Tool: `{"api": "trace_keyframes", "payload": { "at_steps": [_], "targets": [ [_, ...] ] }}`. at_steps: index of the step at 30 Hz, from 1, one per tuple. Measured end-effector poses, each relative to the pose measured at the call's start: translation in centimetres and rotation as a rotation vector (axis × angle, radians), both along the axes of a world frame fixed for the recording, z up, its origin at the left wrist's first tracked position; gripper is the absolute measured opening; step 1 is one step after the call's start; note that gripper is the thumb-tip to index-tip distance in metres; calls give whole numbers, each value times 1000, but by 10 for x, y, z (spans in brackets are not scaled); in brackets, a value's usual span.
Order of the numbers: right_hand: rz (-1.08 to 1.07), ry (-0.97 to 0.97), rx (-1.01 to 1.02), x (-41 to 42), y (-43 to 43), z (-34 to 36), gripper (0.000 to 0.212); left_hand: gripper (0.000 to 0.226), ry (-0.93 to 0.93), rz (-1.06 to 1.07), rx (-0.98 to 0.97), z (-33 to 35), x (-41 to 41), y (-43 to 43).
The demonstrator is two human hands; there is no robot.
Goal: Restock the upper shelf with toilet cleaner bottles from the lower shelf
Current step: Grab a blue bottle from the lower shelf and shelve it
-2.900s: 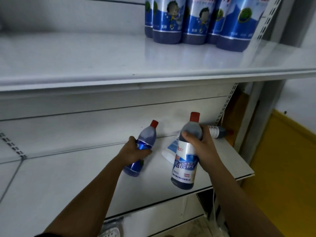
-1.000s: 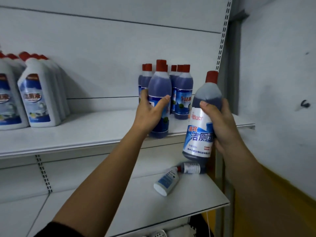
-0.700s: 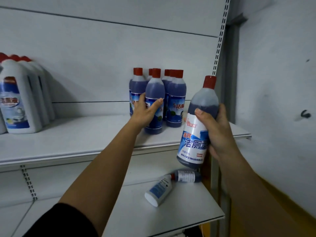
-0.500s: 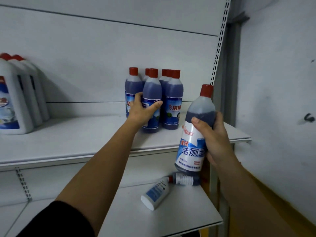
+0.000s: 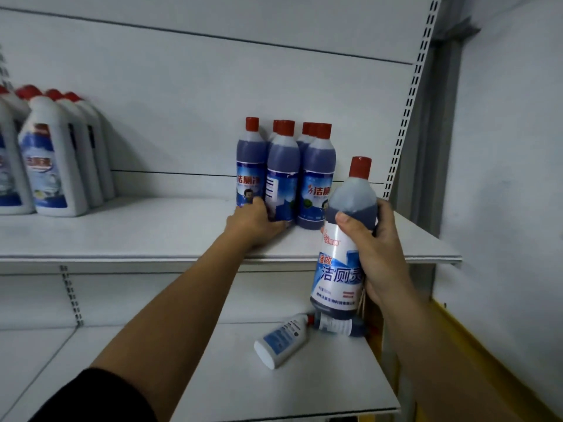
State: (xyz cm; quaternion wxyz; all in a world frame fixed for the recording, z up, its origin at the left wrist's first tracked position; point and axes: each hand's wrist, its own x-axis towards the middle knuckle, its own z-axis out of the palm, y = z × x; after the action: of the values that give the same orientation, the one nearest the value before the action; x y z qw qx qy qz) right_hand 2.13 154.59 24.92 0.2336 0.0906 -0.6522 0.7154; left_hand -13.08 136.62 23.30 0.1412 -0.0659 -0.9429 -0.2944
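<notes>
Arm outstretched, the left hand point(image 5: 256, 222) curls round the base of a red-capped blue bottle point(image 5: 281, 175) on the white upper shelf point(image 5: 146, 233). The right hand point(image 5: 379, 251) grips a second bottle point(image 5: 342, 254) upright before the shelf edge.

White red-capped jugs point(image 5: 58, 166) — upright, grey wall point(image 5: 502, 147)

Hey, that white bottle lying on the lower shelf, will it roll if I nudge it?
Likely: the white bottle lies on its side and looks round. The dark bottle lying by its cap might block it. Looks plastic, hardly fragile.
</notes>
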Motion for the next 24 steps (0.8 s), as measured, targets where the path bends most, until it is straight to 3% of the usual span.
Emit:
{"api": "trace_keyframes", "payload": {
  "at_steps": [2,4,7,10,15,24],
  "targets": [
    [39,-5,19,-3,-4,-4,39,54,-19,15,-192,-1,14,-19],
    [80,12,22,-6,-12,-7,38,46,-30,13,-237,0,27,-35],
    [151,27,2,-9,-29,-7,48,50,-42,39,-325,2,48,-59],
    [195,67,-20,-11,-50,-5,55,55,-35,83,-354,0,64,-86],
    [247,110,-9,-8,-107,2,39,52,1,185,-344,-4,85,-153],
    [333,138,-7,3,-270,11,36,55,16,296,-406,-5,125,-320]
  ]
}}
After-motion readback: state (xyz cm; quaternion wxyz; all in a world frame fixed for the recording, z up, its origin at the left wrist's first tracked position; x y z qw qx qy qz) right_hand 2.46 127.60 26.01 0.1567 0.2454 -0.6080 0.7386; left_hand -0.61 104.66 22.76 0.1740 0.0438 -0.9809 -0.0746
